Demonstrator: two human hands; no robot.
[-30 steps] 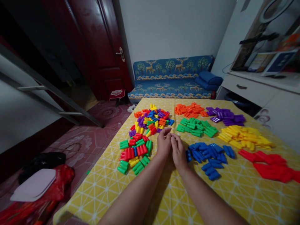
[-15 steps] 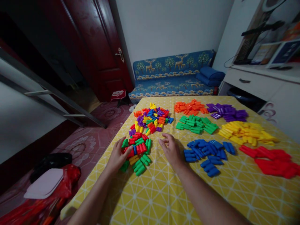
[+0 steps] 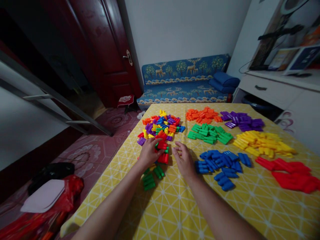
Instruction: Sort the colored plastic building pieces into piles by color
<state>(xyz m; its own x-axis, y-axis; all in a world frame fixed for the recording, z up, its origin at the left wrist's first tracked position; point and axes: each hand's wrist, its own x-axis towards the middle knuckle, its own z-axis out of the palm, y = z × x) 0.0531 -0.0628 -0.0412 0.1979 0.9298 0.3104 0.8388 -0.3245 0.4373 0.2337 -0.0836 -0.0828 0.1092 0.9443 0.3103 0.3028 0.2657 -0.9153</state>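
My left hand is curled over red and green blocks at the left part of the table, its fingers wrapped round some of them. Just right of those blocks, my right hand hovers with fingers apart and nothing in it. Green blocks lie below my left wrist. Beyond the hands is a mixed-colour pile. To the right lie single-colour piles: blue, green, orange, purple, yellow and red.
The table has a yellow patterned cloth. Behind it stands a blue sofa, with a white cabinet at the right. A metal ladder and red bags are at the left.
My left hand has moved right and slightly forward, shifting red and green blocks toward my right hand. My right hand has barely moved.
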